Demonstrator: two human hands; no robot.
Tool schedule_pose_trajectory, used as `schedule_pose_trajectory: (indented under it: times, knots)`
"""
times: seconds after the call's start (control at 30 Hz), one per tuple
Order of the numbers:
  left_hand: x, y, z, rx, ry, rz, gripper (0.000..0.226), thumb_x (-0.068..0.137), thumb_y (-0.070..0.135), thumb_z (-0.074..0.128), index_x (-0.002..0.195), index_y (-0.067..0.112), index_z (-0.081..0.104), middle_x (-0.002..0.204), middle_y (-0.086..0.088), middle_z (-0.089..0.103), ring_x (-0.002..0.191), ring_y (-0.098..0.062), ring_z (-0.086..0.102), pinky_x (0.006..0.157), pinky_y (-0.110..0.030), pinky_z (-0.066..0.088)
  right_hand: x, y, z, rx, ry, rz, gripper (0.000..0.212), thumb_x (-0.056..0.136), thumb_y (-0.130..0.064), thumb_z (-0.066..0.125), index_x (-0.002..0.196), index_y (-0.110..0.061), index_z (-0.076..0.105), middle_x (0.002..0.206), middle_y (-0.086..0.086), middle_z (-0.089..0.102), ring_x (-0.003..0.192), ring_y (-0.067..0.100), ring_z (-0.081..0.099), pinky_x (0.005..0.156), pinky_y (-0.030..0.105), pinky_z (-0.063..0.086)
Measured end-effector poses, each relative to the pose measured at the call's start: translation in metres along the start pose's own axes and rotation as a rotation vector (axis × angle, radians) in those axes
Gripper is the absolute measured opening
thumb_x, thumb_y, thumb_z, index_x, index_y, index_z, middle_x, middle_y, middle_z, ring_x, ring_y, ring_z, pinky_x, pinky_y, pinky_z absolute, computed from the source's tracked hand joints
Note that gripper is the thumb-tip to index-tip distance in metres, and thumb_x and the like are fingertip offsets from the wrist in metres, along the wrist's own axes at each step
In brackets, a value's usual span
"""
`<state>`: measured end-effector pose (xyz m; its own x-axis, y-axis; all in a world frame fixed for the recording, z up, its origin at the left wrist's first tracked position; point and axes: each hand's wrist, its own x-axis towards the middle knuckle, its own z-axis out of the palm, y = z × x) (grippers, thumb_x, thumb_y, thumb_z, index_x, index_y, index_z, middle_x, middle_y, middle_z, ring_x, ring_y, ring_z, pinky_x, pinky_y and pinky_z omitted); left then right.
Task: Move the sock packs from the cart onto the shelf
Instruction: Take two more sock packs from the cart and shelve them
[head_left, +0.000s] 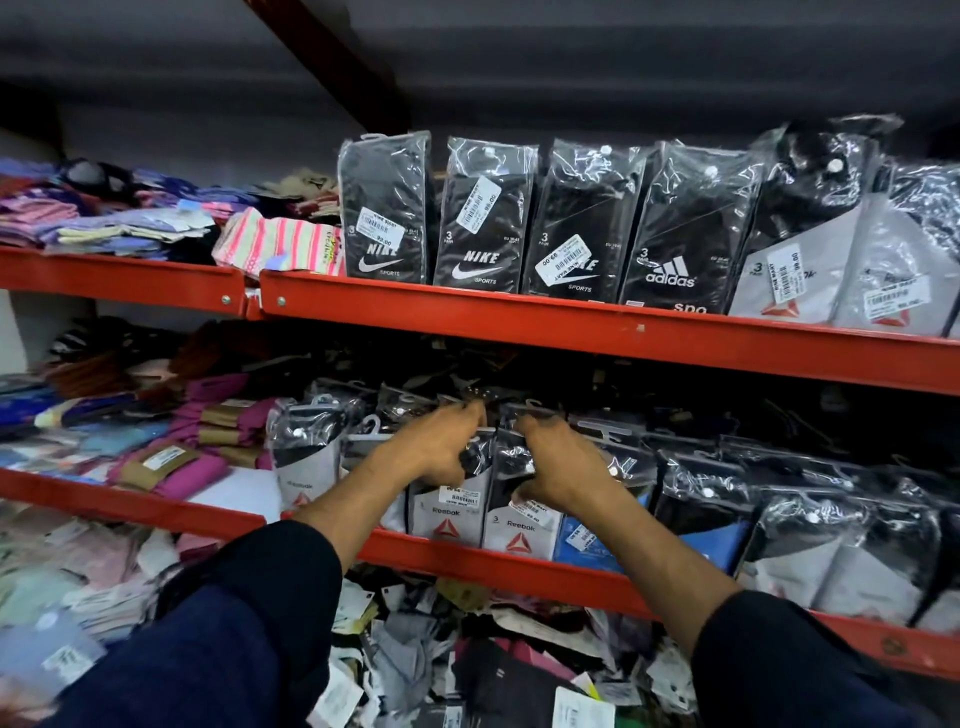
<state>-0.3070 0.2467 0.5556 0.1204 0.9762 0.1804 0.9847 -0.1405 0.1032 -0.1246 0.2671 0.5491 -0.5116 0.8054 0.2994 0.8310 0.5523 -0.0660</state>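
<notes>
Two upright Reebok sock packs are gripped at the front edge of the middle shelf (519, 564). The left pack (449, 512) is clamped by the left hand (441, 447), the right pack (519, 525) by the right hand (563, 467). More packs are stood in a row along the upper shelf (571, 325).
</notes>
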Motion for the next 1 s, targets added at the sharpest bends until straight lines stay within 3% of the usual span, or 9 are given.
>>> schedule_pose_trajectory:
  times: [0.17,0.33,0.5,0.6,0.8,0.9,1.0]
  knots:
    - [0.002,-0.004,0.007,0.06,0.025,0.041,0.087,0.073,0.011,0.086,0.147,0.008,0.04,0.143,-0.014,0.047,0.134,-0.032,0.047,0.111,-0.04,0.042,-0.005,0.002,0.008,-0.119,0.069,-0.047,0.086,0.078,-0.036,0.084,0.149,-0.013,0.042,0.145,0.01,0.056,0.133,0.031,0.05,0.105,0.042,0.048]
    - [-0.012,0.008,0.024,0.33,0.181,0.034,0.087,0.081,0.012,0.076,0.155,0.016,0.03,0.152,-0.007,0.043,0.142,-0.034,0.037,0.124,-0.053,0.022,-0.023,-0.007,0.032,-0.192,0.202,-0.082,0.081,0.092,-0.027,0.063,0.159,-0.008,0.022,0.163,0.012,0.034,0.149,0.031,0.033,0.128,0.043,0.018]
    - [-0.022,0.009,0.044,0.327,0.327,0.019,0.09,0.086,0.0,0.065,0.16,0.015,0.016,0.165,-0.005,0.027,0.152,-0.032,0.021,0.127,-0.052,0.008,-0.024,-0.014,0.045,-0.243,0.23,-0.062,0.084,0.09,-0.007,0.051,0.162,-0.003,0.006,0.17,0.017,0.016,0.158,0.034,0.013,0.13,0.051,0.001]
    - [-0.027,0.008,0.057,0.271,0.329,0.07,0.093,0.082,-0.007,0.063,0.159,0.016,0.017,0.166,-0.004,0.025,0.155,-0.03,0.017,0.128,-0.052,0.004,-0.033,-0.01,0.054,-0.22,0.208,-0.045,0.088,0.092,-0.013,0.054,0.161,-0.003,0.001,0.171,0.017,0.01,0.159,0.034,0.006,0.13,0.052,-0.001]
    - [-0.027,-0.005,0.06,0.22,0.342,0.095,0.1,0.076,-0.007,0.066,0.16,0.016,0.016,0.167,-0.004,0.023,0.158,-0.027,0.008,0.126,-0.046,-0.009,-0.032,-0.004,0.057,-0.181,0.218,-0.098,0.079,0.099,-0.022,0.043,0.162,-0.006,-0.002,0.173,0.013,0.002,0.16,0.031,-0.003,0.13,0.051,-0.004]
    - [-0.031,0.002,0.061,0.205,0.36,0.091,0.103,0.079,0.005,0.066,0.161,0.016,0.005,0.17,-0.006,0.012,0.158,-0.031,-0.003,0.124,-0.052,-0.013,-0.038,0.004,0.055,-0.135,0.287,-0.118,0.082,0.1,-0.046,0.04,0.163,-0.012,0.002,0.173,0.009,-0.003,0.16,0.028,-0.012,0.13,0.049,-0.006]
    - [-0.035,0.015,0.064,0.194,0.399,0.121,0.103,0.083,0.025,0.062,0.161,0.02,-0.005,0.172,-0.005,0.001,0.157,-0.036,-0.011,0.123,-0.063,-0.007,-0.046,0.021,0.054,-0.067,0.393,-0.024,0.086,0.097,-0.062,0.031,0.164,-0.014,0.003,0.172,0.008,-0.009,0.159,0.027,-0.015,0.13,0.049,-0.004]
